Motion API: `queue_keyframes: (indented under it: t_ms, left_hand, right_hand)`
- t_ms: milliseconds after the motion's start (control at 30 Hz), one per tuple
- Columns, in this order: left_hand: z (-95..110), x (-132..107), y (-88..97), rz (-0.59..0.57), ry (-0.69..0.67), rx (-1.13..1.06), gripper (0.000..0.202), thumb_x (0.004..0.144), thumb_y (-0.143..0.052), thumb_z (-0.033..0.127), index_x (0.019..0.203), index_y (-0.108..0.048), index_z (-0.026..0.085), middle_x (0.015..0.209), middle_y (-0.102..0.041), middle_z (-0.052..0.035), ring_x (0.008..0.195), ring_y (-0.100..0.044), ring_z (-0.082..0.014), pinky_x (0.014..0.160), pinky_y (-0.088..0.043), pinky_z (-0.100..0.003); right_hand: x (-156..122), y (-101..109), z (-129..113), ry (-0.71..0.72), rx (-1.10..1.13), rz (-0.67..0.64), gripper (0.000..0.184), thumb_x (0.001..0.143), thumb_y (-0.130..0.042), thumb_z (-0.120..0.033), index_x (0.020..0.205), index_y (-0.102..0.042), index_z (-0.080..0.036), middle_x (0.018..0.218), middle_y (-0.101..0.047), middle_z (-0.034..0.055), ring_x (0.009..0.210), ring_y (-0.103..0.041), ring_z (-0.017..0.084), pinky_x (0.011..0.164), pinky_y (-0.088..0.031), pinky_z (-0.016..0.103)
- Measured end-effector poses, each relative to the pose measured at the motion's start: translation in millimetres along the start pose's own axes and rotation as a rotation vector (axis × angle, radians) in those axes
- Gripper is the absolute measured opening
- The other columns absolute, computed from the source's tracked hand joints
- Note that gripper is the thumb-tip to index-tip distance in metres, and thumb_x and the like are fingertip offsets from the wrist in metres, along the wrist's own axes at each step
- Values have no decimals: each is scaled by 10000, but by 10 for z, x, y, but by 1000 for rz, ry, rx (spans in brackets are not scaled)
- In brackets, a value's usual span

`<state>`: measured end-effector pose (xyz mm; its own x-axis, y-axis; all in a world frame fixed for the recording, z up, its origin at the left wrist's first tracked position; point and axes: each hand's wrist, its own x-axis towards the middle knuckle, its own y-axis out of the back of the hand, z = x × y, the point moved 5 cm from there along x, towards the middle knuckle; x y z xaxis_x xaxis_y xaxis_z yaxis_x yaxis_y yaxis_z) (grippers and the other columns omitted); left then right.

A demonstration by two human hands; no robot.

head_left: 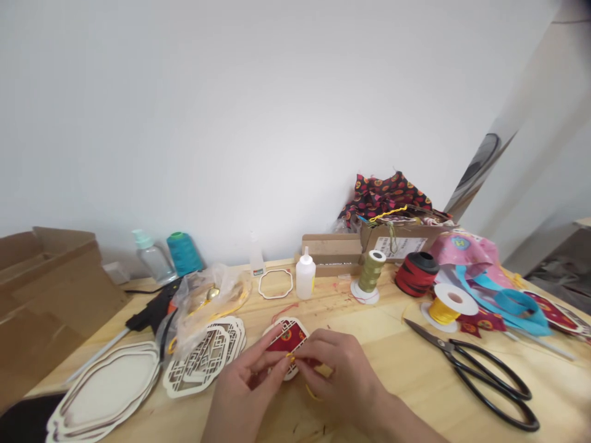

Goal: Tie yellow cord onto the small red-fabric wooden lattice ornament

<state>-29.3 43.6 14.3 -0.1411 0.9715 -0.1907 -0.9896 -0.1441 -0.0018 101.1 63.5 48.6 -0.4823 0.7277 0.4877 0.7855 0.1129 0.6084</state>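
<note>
A white lattice frame panel backed with red patterned fabric [287,335] lies on the wooden table in front of me. Over its near edge, my left hand [256,376] pinches a short piece of yellow cord [290,356]. My right hand [339,369] meets it from the other side, thumb and forefinger closed on the same cord. A yellow strand hangs below the right fingers. Both hands cover the lower part of the panel, and the cord's exact form between the fingertips is too small to make out.
Black-handled scissors [480,375] and a yellow cord spool [447,307] lie to the right. Cut lattice frames [198,363] and blank plates [108,384] are stacked at left, near a glue gun [154,314]. A squeeze bottle [305,277] and cardboard box [330,252] stand behind.
</note>
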Motion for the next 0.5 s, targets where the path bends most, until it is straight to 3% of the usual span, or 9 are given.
queue_keyframes:
  t_ms: [133,233,300,433,500]
  left_hand:
    - [-33,13,-40,-79,43,-69,538,602,-651,274,1105,-497,160,738,-715,-17,731,-610,-164,684,-467,-206]
    - [-50,19,-62,-119,87,-157,544,593,-661,256,1101,-497,151,705,-716,-21,713,-616,-162,680,-463,-216]
    - [-54,17,-75,-127,114,-192,525,584,-668,243,1078,-518,153,681,-714,-20,690,-620,-159,658,-462,-213]
    - [-46,-5,-96,-102,129,-191,483,555,-686,231,1018,-567,160,604,-707,-11,611,-616,-148,598,-459,-203]
    - [-37,-23,-113,-106,118,-171,473,547,-690,231,1001,-579,157,589,-705,-14,607,-614,-150,593,-457,-206]
  right_hand:
    - [-28,17,-56,109,-142,54,150,685,-467,-100,660,-599,-168,623,-585,21,548,-490,100,505,-351,189]
    - [-40,41,-81,74,-76,74,136,649,-480,-98,646,-599,-165,630,-570,18,561,-480,99,519,-352,193]
    - [-28,26,-19,-101,62,37,108,612,-495,-108,614,-594,-150,575,-536,5,512,-454,85,478,-342,180]
    - [-50,-123,194,-637,416,-156,80,570,-489,-160,548,-556,-122,438,-451,-28,390,-376,60,368,-274,165]
    - [-62,-159,244,-796,536,-223,68,538,-470,-134,498,-523,-117,418,-441,-31,375,-372,54,367,-269,165]
